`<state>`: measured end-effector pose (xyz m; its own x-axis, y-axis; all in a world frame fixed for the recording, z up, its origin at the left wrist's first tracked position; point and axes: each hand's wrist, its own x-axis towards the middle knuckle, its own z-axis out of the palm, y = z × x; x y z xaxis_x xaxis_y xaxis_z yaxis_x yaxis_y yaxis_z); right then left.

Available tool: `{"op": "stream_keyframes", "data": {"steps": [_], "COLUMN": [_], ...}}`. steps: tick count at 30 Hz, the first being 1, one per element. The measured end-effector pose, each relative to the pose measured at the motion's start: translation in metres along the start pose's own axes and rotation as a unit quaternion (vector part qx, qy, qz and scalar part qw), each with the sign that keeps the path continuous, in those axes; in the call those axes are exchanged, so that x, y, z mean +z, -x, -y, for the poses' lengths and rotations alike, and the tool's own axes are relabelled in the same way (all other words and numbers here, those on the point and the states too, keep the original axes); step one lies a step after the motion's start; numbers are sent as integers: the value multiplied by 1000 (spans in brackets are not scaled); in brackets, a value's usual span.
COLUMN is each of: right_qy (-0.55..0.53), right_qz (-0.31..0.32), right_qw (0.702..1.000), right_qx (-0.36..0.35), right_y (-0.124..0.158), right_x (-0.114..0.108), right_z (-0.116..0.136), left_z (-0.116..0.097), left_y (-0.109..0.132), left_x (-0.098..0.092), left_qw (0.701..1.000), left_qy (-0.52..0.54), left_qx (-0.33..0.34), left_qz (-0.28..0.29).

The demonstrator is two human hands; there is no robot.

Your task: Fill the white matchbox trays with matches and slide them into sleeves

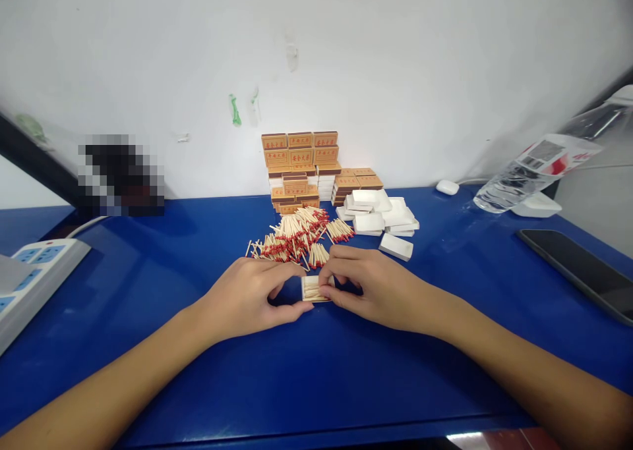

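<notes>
A small white matchbox tray (303, 290) with matches (314, 289) in it lies on the blue table. Thumb and fingers of my left hand (257, 292) hold it by its left end. Over its right end, my right hand (368, 282) has thumb and forefinger closed on matches inside the tray; the fingers hide their far ends. Just behind my hands is a loose pile of red-tipped matches (297, 232), with small bunches at its side. More white trays (368, 223) are heaped to the right, and one single tray (395, 246) lies nearer my right hand.
Orange-brown matchboxes (301, 155) are stacked against the white wall (395, 74). On the right are a tilted plastic bottle (534, 167), a black phone (578, 265) and a small white case (447, 187). A power strip (44, 272) sits at the table's (306, 384) left.
</notes>
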<state>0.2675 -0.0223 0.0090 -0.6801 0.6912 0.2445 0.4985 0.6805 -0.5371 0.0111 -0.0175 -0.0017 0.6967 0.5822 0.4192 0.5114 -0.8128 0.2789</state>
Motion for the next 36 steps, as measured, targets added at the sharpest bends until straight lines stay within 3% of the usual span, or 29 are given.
{"op": "stream_keyframes", "data": {"steps": [14, 36], "right_qy": [-65, -17], "right_qz": [59, 73], "right_qw": [996, 997], "right_qx": [18, -5], "right_y": [-1, 0], "right_x": [2, 6], "right_z": [6, 8], "left_z": [3, -3], "left_y": [0, -3], "left_x": [0, 3], "left_qw": [1000, 999], "left_qy": [11, 7], "left_qx": [24, 47], "left_qz": [5, 1]}}
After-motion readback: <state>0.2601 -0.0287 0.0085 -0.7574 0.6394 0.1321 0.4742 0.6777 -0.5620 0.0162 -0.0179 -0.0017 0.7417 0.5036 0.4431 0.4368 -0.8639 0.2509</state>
